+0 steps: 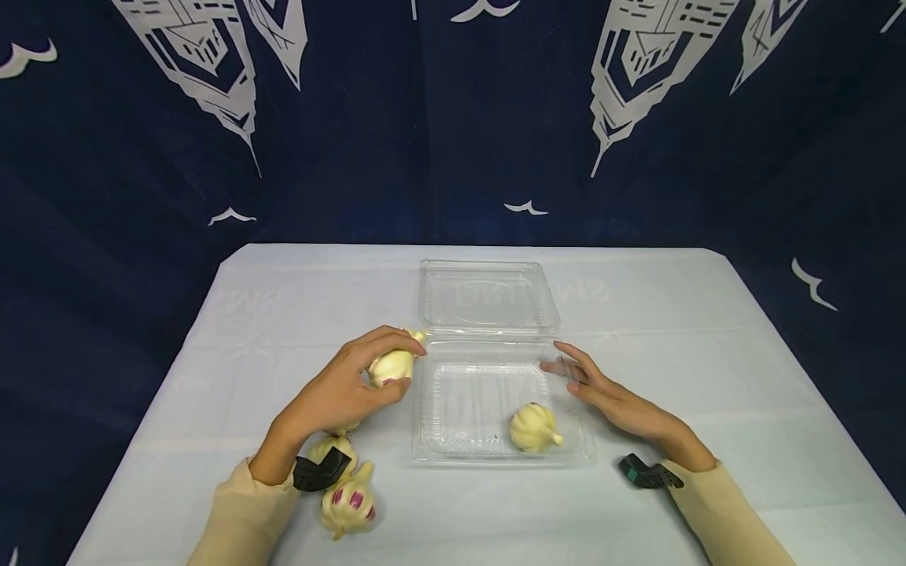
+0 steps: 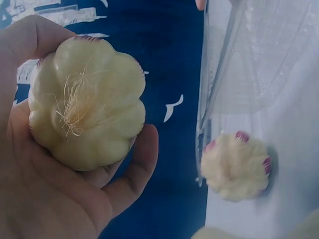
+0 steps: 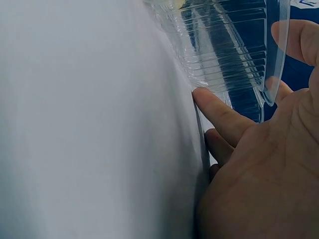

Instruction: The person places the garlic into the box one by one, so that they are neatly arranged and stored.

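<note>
My left hand (image 1: 409,366) grips a white garlic bulb (image 1: 388,368) just left of an open clear plastic clamshell container (image 1: 453,452). The left wrist view shows that bulb (image 2: 87,102) root side out, cupped in the palm. One garlic bulb (image 1: 534,427) lies in the container's base near its front right. My right hand (image 1: 556,358) holds the base's right rim, thumb over the edge. Its fingers (image 3: 219,114) lie against the ribbed outer wall (image 3: 224,50). The lid (image 1: 488,295) lies flat behind the base.
Two more garlic bulbs lie by my left wrist: one with purple marks (image 1: 348,505) and one partly hidden under the wrist (image 1: 331,448). A pale cloth covers the table (image 1: 708,330), and a dark blue printed curtain (image 1: 425,118) hangs behind it.
</note>
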Tool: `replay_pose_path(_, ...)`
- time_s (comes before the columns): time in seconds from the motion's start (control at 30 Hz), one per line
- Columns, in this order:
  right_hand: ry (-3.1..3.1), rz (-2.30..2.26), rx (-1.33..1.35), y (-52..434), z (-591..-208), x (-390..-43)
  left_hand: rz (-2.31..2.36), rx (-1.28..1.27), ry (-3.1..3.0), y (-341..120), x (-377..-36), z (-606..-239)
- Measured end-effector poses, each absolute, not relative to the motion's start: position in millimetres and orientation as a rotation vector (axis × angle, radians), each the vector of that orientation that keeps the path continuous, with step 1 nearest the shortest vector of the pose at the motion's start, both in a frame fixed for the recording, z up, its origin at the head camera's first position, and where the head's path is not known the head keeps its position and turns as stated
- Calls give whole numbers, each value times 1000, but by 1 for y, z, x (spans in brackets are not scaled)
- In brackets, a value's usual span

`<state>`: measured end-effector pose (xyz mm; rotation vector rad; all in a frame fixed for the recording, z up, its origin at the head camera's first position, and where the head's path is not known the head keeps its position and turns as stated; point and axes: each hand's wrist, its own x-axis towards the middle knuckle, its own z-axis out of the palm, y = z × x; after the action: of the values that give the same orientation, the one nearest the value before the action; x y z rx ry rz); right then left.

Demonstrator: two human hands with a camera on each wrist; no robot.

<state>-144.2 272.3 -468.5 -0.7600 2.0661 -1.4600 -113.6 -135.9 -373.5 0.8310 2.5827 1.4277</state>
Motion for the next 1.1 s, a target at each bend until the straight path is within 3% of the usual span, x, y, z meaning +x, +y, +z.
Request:
replay_pose_path(0.23,2068,-1457,-757,270,-466,-143,1369,963,2588,-130,-114,-377)
replay_pose_path(0.6,2094,-1423,-750,271,-465,-144,1358,882,2626,-118,-114,-371)
replay_pose_path(1.1,2112,-1406,-728,272,-466,-145,1302,955,2668,-101,-119,-382)
